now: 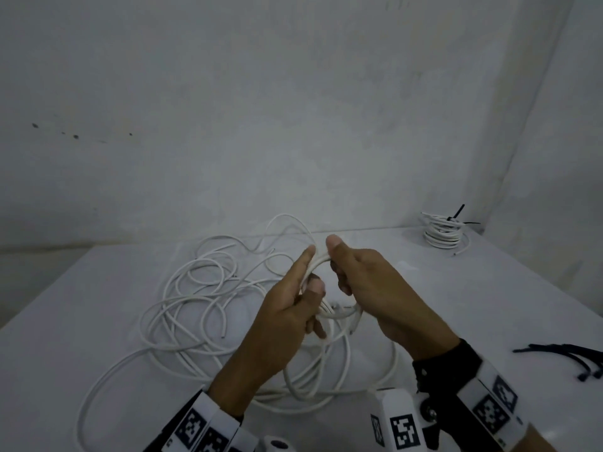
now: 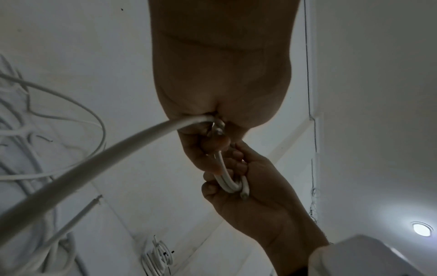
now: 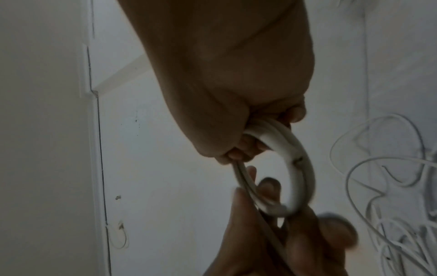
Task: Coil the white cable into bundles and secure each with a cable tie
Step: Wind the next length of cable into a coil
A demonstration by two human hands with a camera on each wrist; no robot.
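two hands hold one small coil (image 1: 321, 282) of white cable, up off the white table (image 1: 489, 305). your left hand (image 1: 290, 308) has its fingers curled round the left side of the coil, and its pointing finger lies straight along the top of the loop. your right hand (image 1: 368, 282) grips the right side, with the thumb pressed on top and the other fingers wrapped under. the two hands are close together, almost touching. in the right wrist view the coil (image 3: 290, 168) shows as a few strands side by side in a ring, running from your right hand down to your left. a long strand (image 2: 94, 162) runs out from your left hand down to the loose cable pile (image 1: 202, 295), which lies spread on the table below and to the left of your hands. one tied bundle (image 1: 443, 231) sits in the far right corner. some black cable ties (image 1: 567, 357) lie near your right wrist.
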